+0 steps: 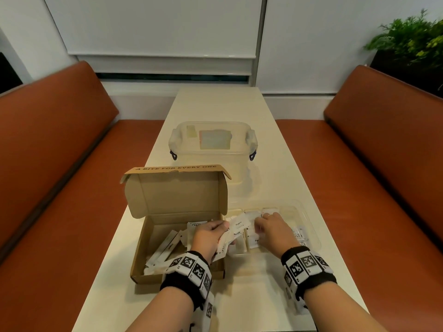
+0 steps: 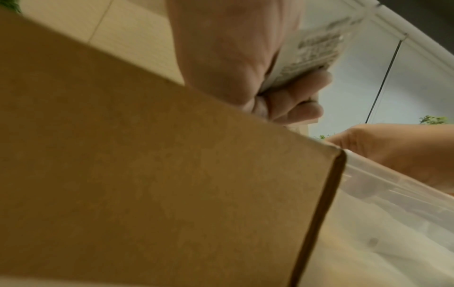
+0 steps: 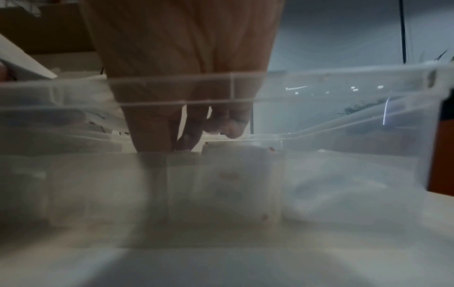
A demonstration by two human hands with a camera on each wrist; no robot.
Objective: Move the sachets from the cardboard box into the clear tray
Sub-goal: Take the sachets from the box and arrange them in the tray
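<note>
Cardboard box: the open brown cardboard box (image 1: 167,238) sits on the pale table (image 1: 239,305), touching the tray; long white sachets (image 1: 165,248) lie inside.
Clear tray: the shallow clear plastic tray (image 1: 309,226) holds some sachets already.
Left hand: the left hand (image 1: 211,236) clamps a fanned bunch of small white paper sachets (image 1: 239,225) over the box's right wall.
Right hand: the right hand (image 1: 273,230) reaches down into the tray; finger state I cannot tell.
Risk: I'd guess loose packets could slip from the bunch and drop outside the tray.
</note>
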